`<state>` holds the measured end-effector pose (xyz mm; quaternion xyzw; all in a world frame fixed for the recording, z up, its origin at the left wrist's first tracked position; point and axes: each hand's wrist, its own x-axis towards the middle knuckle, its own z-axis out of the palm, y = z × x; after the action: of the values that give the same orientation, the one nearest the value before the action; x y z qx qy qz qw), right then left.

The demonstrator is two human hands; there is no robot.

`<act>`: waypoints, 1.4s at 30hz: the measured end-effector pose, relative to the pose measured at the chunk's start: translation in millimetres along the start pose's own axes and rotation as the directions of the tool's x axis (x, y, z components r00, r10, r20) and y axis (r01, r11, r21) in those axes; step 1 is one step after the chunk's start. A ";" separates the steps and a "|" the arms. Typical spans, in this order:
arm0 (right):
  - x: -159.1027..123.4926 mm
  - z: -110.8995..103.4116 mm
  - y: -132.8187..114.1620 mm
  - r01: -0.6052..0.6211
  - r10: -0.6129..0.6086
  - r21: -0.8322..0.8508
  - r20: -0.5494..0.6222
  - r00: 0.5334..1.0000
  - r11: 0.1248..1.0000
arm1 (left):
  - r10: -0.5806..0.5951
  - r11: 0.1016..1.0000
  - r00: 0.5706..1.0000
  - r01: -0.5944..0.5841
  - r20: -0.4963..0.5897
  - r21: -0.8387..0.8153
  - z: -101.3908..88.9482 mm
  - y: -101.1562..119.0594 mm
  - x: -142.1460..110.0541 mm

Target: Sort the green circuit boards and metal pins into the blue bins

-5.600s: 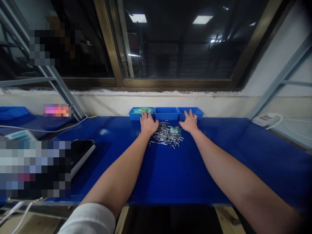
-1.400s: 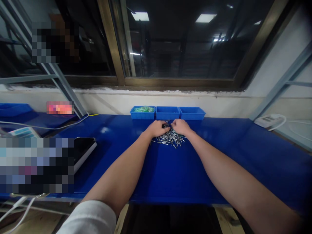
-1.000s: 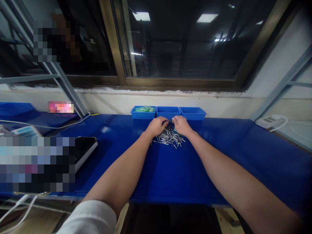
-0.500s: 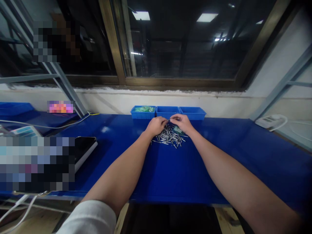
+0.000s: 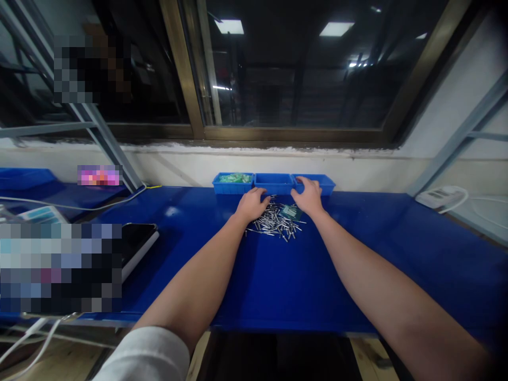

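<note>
A pile of thin silvery metal pins (image 5: pixel 273 221), resembling pop rivets, lies on the blue table. My left hand (image 5: pixel 252 205) rests at the pile's back left edge, its thumb and fingers apart, with nothing visible between them. Behind the pile on the right, my right hand (image 5: pixel 309 197) is spread in front of the right-hand blue bin (image 5: pixel 325 184), fingertips near its front rim. Beside that hand, a small green-tinted packet (image 5: pixel 291 212) with pale pieces showing lies on the pile's right side.
The middle blue bin (image 5: pixel 273 182) and a left blue bin (image 5: pixel 233 188) with green packets (image 5: pixel 237 179) stand along the wall. A dark, partly blurred-out device (image 5: pixel 138 238) sits at left on the blue table (image 5: pixel 278 286). A white power strip (image 5: pixel 436 197) lies at right.
My hands have moved apart from their meeting point above the pile. The right hand has gone right and back towards the bin, uncovering the packet. My left fingers have spread.
</note>
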<state>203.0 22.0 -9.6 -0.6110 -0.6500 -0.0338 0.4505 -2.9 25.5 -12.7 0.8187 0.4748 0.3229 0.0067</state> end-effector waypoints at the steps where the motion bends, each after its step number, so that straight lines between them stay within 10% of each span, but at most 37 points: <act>1: 0.9 0.0 3.8 -0.041 0.043 -0.059 0.030 0.999 0.997 | -0.003 1.000 1.000 0.003 0.008 0.008 0.3 -0.7 0.1; 5: 1.6 1.7 11.9 -0.111 0.137 -0.176 0.143 0.980 0.978 | -0.034 0.999 0.998 0.032 0.051 0.027 -0.3 -0.7 0.3; 10: -2.8 6.6 -1.8 0.095 -0.081 -0.121 0.116 0.990 0.988 | -0.049 0.998 0.988 0.042 0.146 0.048 -2.3 2.0 -1.2; 18: -12.3 25.3 -14.9 0.261 -0.207 -0.043 0.492 0.845 0.964 | 0.038 0.997 0.935 -0.058 0.353 0.047 -2.2 2.5 -2.0; 35: -12.6 20.7 -25.2 0.205 -0.173 -0.005 0.513 0.840 0.979 | 0.099 0.995 0.945 -0.098 0.312 -0.018 -2.6 2.8 -2.4; 42: -13.5 16.9 -24.5 0.148 -0.189 0.136 0.373 0.908 0.980 | 0.151 0.982 0.978 -0.132 0.143 -0.135 -4.3 5.4 -1.2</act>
<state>171.6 15.6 -15.6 -0.5231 -0.7768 0.0818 0.3410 -1.5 20.4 -8.3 0.8706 0.3924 0.2881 0.0711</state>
